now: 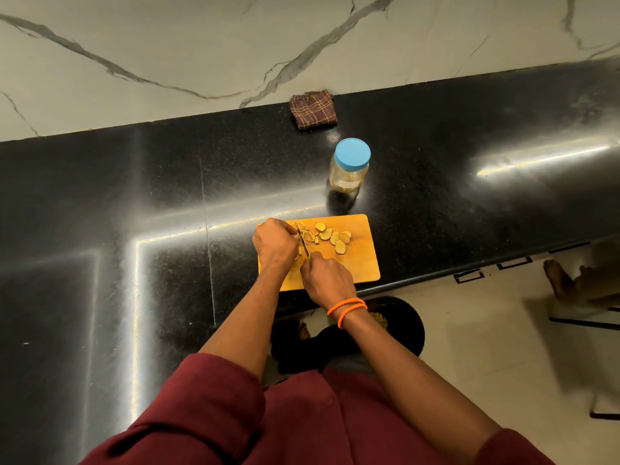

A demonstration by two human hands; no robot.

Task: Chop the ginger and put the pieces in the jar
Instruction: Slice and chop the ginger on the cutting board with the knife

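Observation:
An orange cutting board point(360, 260) lies at the black counter's front edge. Several round ginger slices point(335, 237) and thin ginger strips point(310, 236) are scattered on it. My right hand point(327, 275) is closed around a green-handled knife point(303, 243), whose blade points away from me. My left hand point(273, 243) presses down on ginger right beside the blade; that ginger is mostly hidden under the fingers. A clear jar with a blue lid point(350, 166) stands upright behind the board, lid on.
A folded brown checked cloth point(313, 109) lies against the marble wall point(201, 45). The black counter point(134, 196) extends left and right. Below the counter edge are a dark round bin point(402, 327) on the tiled floor and another person's foot point(557, 276) at right.

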